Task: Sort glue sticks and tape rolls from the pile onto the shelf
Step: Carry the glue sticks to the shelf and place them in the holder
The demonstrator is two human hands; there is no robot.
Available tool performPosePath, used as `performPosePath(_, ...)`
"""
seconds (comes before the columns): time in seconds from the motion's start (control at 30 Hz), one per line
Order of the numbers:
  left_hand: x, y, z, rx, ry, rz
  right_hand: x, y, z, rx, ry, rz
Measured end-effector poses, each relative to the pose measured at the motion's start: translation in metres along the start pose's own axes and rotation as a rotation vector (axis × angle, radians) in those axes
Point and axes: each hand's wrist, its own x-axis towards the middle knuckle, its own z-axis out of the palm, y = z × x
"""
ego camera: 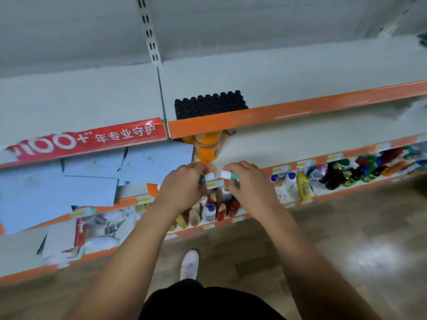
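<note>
My left hand (182,185) grips a glue stick (209,177) with a white cap and teal body. My right hand (248,181) grips a second glue stick (227,175) of the same kind. The two white caps point at each other, a small gap between them, above the front edge of the middle shelf (300,139). Just behind the hands stands a stack of orange tape rolls (207,147) on that shelf. A block of black-capped items (209,104) stands in rows on the upper shelf (300,79), near its orange front rail.
Blue flat cartons (69,185) cover the left of the middle shelf. The shelf below holds bottles (212,209) and colourful items (346,172) to the right. A red banner (92,140) runs along the upper left rail. My white shoe (190,264) stands on the wooden floor.
</note>
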Motion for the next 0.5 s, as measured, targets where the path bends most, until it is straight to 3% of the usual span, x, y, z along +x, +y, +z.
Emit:
performPosePath(0.3,0.030,-0.014,-0.089,0.058,0.211,0.017,0.077,-0.036,-0.038,0.017,0.153,-0.149)
performPosePath(0.5,0.081,-0.047,-0.114,0.098,0.201,-0.016,0.135,-0.049,-0.048,0.020,0.148,-0.107)
